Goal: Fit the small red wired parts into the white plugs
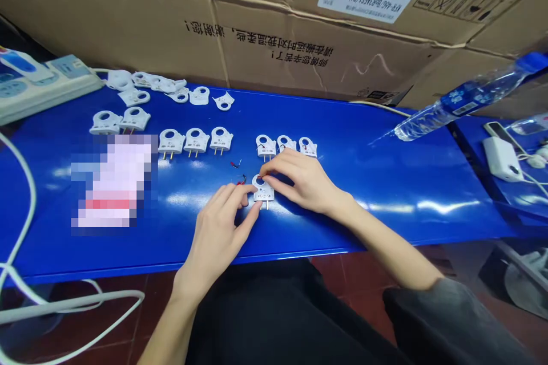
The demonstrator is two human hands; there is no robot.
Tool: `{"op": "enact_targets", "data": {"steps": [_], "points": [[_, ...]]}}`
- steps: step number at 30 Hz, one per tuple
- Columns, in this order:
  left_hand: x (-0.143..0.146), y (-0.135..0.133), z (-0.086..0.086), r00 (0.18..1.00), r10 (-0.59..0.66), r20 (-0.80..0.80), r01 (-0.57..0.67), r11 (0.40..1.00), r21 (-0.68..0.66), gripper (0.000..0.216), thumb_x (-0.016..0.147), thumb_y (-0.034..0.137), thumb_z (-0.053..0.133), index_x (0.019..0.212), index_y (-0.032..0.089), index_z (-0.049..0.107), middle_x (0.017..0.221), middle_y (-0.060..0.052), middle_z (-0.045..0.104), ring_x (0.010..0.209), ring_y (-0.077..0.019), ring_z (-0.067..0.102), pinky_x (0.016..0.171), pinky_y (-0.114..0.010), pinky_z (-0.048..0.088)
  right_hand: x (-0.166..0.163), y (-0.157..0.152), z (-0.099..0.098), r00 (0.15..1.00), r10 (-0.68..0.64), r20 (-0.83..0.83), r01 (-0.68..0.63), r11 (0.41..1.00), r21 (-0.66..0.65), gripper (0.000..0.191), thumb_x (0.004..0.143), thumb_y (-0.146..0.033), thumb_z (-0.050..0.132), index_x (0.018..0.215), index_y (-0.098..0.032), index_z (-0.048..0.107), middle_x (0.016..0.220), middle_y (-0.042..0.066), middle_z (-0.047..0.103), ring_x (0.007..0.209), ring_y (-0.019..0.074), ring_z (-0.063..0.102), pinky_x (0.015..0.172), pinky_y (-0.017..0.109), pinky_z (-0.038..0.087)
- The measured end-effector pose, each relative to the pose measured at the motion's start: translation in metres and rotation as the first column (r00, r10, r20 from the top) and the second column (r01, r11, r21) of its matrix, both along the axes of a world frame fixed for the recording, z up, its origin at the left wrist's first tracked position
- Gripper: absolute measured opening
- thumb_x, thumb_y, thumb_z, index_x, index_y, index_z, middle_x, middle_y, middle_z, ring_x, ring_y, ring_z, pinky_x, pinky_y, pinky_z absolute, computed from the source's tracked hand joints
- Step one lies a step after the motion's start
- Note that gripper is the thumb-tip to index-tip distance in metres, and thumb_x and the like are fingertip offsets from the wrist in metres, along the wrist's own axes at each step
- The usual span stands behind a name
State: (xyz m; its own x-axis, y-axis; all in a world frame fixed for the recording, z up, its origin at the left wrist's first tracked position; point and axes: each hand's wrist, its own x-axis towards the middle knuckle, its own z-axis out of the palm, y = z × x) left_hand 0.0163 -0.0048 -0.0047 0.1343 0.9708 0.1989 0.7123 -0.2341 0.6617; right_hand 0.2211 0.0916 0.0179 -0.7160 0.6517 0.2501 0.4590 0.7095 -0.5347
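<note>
A white two-pin plug housing (264, 194) with a round opening lies on the blue table, pins toward me. My left hand (218, 228) is closed on its left side, thumb near the base and index finger at the upper edge. Over the ring's top edge, my right hand (306, 182) has thumb and index finger pinched around something small, with a reddish bit showing; its kind is too small to make out. Just left of the housing are small red-and-black wired parts (235, 165). Behind my right hand, similar housings (266, 146) stand in a row, partly hidden by my fingers.
More plug housings (197, 141) stand at left, and loose white shells (199, 96) lie behind them. A pixelated pink item (120, 182) lies near a power strip (47, 88). A large cardboard box (265, 23) backs the table (377, 177); a water bottle (466, 100) leans at right.
</note>
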Motion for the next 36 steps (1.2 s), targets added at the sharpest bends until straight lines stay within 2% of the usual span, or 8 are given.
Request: {"op": "enact_targets", "data": {"steps": [5, 8, 11, 18, 27, 29, 32, 36], "points": [[0.001, 0.0, -0.001, 0.999, 0.031, 0.016, -0.031, 0.999, -0.027, 0.019, 0.102, 0.039, 0.056, 0.113, 0.024, 0.06, 0.088, 0.0, 0.058, 0.082, -0.0176, 0.059, 0.076, -0.032, 0.047, -0.001, 0.001, -0.003, 0.996, 0.041, -0.074, -0.046, 0.997, -0.057, 0.022, 0.109, -0.028, 0.05, 0.113, -0.023, 0.071, 0.111, 0.005, 0.077, 0.107, 0.0229, 0.067, 0.095, 0.04, 0.055], [0.002, -0.001, -0.002, 0.992, 0.107, 0.06, -0.104, 0.993, -0.064, 0.028, 0.098, 0.041, 0.062, 0.119, 0.024, 0.054, 0.09, 0.001, 0.06, 0.08, -0.0169, 0.062, 0.073, -0.031, 0.049, -0.002, 0.0, -0.004, 0.996, 0.024, -0.086, -0.034, 0.992, -0.122, 0.019, 0.107, -0.027, 0.055, 0.111, -0.022, 0.074, 0.108, 0.004, 0.078, 0.102, 0.0209, 0.069, 0.093, 0.037, 0.055], [0.002, -0.001, -0.004, 0.989, 0.129, 0.072, -0.124, 0.989, -0.077, 0.033, 0.098, 0.042, 0.063, 0.123, 0.024, 0.051, 0.09, 0.002, 0.059, 0.079, -0.0166, 0.063, 0.072, -0.031, 0.05, -0.003, -0.001, -0.006, 0.998, 0.005, -0.066, -0.017, 0.984, -0.175, 0.018, 0.106, -0.028, 0.058, 0.11, -0.024, 0.075, 0.106, 0.003, 0.078, 0.099, 0.0204, 0.069, 0.088, 0.036, 0.055], [0.001, 0.0, -0.005, 0.995, 0.096, 0.04, -0.094, 0.994, -0.057, 0.028, 0.1, 0.041, 0.06, 0.122, 0.025, 0.053, 0.089, 0.002, 0.057, 0.077, -0.0152, 0.059, 0.071, -0.03, 0.049, -0.007, -0.002, -0.011, 0.998, 0.042, -0.056, -0.049, 0.991, -0.128, 0.02, 0.107, -0.03, 0.056, 0.111, -0.022, 0.074, 0.103, 0.004, 0.077, 0.098, 0.0199, 0.066, 0.09, 0.035, 0.053], [-0.004, -0.003, -0.004, 0.992, 0.107, 0.071, -0.104, 0.994, -0.044, 0.028, 0.1, 0.035, 0.061, 0.126, 0.026, 0.055, 0.095, 0.0, 0.054, 0.083, -0.0161, 0.059, 0.075, -0.03, 0.052, -0.005, -0.001, -0.001, 0.999, -0.038, -0.012, 0.036, 0.994, -0.104, 0.015, 0.105, -0.029, 0.057, 0.112, -0.02, 0.066, 0.104, 0.006, 0.072, 0.1, 0.0215, 0.065, 0.087, 0.035, 0.052], [-0.005, -0.003, -0.003, 0.992, 0.105, 0.069, -0.103, 0.994, -0.037, 0.028, 0.1, 0.035, 0.061, 0.126, 0.026, 0.055, 0.096, 0.0, 0.054, 0.083, -0.016, 0.06, 0.076, -0.03, 0.053, -0.003, 0.001, 0.004, 1.0, -0.005, 0.001, 0.005, 0.994, -0.108, 0.02, 0.103, -0.033, 0.061, 0.12, -0.021, 0.065, 0.113, 0.008, 0.072, 0.108, 0.0232, 0.065, 0.092, 0.037, 0.053], [-0.005, -0.003, -0.002, 0.994, 0.094, 0.062, -0.092, 0.995, -0.03, 0.03, 0.101, 0.036, 0.06, 0.129, 0.027, 0.056, 0.103, -0.001, 0.056, 0.089, -0.0172, 0.062, 0.081, -0.031, 0.055, 0.002, 0.003, 0.011, 0.997, 0.069, 0.034, -0.064, 0.991, -0.12, 0.039, 0.099, -0.037, 0.068, 0.134, -0.023, 0.06, 0.131, 0.009, 0.068, 0.123, 0.0263, 0.06, 0.103, 0.042, 0.051], [-0.003, -0.003, -0.002, 0.994, 0.108, 0.034, -0.107, 0.994, -0.008, 0.031, 0.101, 0.036, 0.06, 0.131, 0.027, 0.059, 0.113, -0.005, 0.059, 0.098, -0.0198, 0.065, 0.086, -0.035, 0.056, 0.006, 0.004, 0.015, 0.986, 0.139, 0.088, -0.127, 0.984, -0.125, 0.056, 0.093, -0.032, 0.073, 0.145, -0.022, 0.054, 0.141, 0.011, 0.064, 0.131, 0.0295, 0.056, 0.113, 0.049, 0.046]]}}
